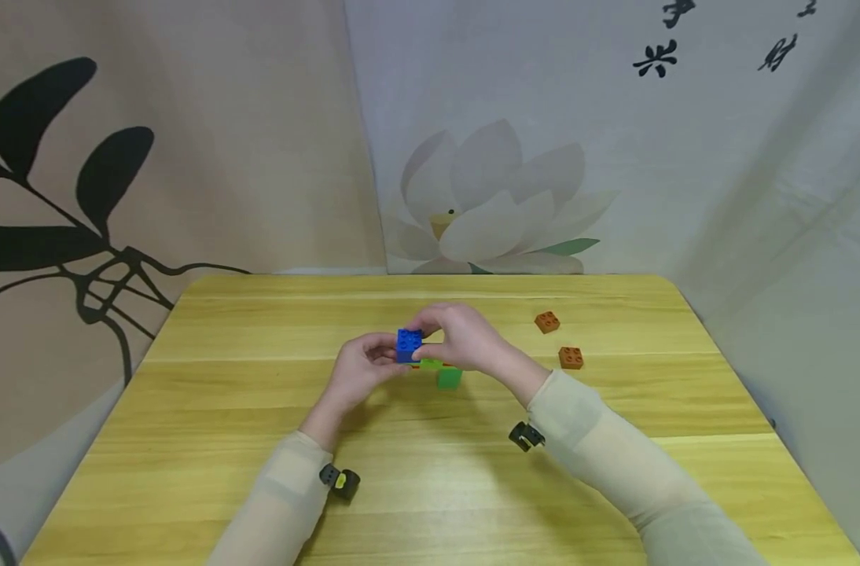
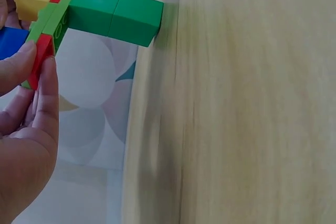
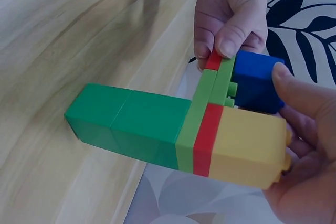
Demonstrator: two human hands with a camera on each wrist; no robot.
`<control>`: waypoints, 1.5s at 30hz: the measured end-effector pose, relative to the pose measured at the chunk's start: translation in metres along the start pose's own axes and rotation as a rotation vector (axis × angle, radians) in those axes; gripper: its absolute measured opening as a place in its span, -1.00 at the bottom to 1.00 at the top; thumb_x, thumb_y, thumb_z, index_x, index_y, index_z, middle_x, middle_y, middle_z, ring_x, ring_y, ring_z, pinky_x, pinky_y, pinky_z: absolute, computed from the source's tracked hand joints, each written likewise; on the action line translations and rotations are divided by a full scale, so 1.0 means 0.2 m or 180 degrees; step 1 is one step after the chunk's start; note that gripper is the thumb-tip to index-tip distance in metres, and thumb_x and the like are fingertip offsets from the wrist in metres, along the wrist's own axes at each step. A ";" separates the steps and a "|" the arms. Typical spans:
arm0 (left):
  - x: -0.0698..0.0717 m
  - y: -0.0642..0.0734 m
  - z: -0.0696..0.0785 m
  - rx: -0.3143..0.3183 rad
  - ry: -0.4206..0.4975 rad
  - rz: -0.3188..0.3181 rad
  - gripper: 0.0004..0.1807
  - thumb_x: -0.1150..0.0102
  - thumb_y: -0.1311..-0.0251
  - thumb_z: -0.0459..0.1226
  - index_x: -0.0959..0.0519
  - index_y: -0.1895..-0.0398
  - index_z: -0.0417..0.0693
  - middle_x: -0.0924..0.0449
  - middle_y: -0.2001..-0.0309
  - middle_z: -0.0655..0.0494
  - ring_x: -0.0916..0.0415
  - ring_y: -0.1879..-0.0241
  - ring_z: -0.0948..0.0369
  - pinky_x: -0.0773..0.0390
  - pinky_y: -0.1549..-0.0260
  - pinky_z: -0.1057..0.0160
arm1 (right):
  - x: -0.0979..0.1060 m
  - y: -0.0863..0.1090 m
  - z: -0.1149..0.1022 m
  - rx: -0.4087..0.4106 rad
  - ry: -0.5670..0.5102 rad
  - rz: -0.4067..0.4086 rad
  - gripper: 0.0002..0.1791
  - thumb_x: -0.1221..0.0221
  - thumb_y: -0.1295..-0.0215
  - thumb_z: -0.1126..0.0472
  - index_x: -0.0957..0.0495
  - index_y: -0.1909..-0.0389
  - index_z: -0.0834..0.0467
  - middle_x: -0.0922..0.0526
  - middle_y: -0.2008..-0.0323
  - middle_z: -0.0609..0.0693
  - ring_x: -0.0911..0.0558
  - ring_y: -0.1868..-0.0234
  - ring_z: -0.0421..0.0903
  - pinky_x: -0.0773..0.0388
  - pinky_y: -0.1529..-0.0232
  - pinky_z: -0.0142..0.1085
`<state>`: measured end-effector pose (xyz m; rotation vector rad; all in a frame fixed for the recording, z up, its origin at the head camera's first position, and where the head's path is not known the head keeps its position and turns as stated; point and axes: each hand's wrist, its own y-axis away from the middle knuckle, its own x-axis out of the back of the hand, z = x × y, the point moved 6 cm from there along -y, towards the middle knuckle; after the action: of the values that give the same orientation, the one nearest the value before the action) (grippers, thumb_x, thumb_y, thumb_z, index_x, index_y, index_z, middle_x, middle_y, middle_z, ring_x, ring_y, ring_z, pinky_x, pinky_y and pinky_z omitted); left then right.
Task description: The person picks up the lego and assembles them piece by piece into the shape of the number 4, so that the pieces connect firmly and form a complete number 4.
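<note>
My left hand point(image 1: 359, 369) grips one end of a toy building brick assembly over the table, thumb and fingers on a small red piece point(image 2: 43, 56) and a light green plate point(image 3: 201, 106). Two dark green bricks point(image 3: 128, 124) extend from the plate. Opposite them, a red plate point(image 3: 206, 142) sits below a yellow brick point(image 3: 247, 148). A blue brick point(image 1: 409, 346) stands on the studded side beside the yellow one, close to the left fingers. My right hand point(image 1: 465, 338) pinches the blue brick, its thumb on one face and most of its fingers hidden behind.
Two loose orange-brown bricks, a farther one point(image 1: 546, 321) and a nearer one point(image 1: 571, 358), lie on the wooden table point(image 1: 225, 472) to the right of the hands. A printed cloth point(image 1: 295, 157) hangs behind the table's back edge.
</note>
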<state>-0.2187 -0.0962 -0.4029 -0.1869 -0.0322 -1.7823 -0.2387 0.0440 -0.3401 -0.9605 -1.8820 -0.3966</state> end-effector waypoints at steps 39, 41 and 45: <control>-0.02 0.00 -0.02 -0.0023 0.0083 0.0105 -0.62 -0.32 0.08 -0.54 -0.50 0.12 -0.46 -0.55 0.27 -0.20 -0.52 0.27 0.03 -0.58 0.25 0.32 | 0.00 0.01 0.03 0.0043 0.0019 0.0010 -0.64 -0.35 -0.03 0.07 -0.57 0.14 0.09 -0.65 0.23 -0.09 -0.63 0.20 -0.16 -0.49 0.07 -0.29; -0.02 0.00 -0.02 -0.0009 0.0055 0.0098 -0.62 -0.32 0.07 -0.53 -0.50 0.12 -0.46 -0.55 0.27 -0.19 -0.53 0.27 0.04 -0.58 0.24 0.32 | 0.00 0.00 0.03 0.0026 0.0029 -0.0005 -0.64 -0.35 -0.03 0.07 -0.57 0.14 0.09 -0.65 0.23 -0.10 -0.62 0.21 -0.18 -0.49 0.07 -0.29; -0.01 -0.02 -0.10 0.0058 0.0053 0.0102 -0.61 -0.35 0.07 -0.48 -0.51 0.11 -0.40 -0.56 0.25 -0.16 -0.53 0.25 0.04 -0.57 0.25 0.32 | 0.00 0.00 0.03 -0.0009 0.0035 -0.0053 -0.63 -0.35 -0.04 0.06 -0.58 0.12 0.09 -0.66 0.23 -0.10 -0.61 0.21 -0.21 -0.49 0.06 -0.29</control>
<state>-0.2247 -0.0951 -0.4226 -0.1587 -0.0332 -1.7509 -0.2420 0.0480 -0.3433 -0.9432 -1.8812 -0.4136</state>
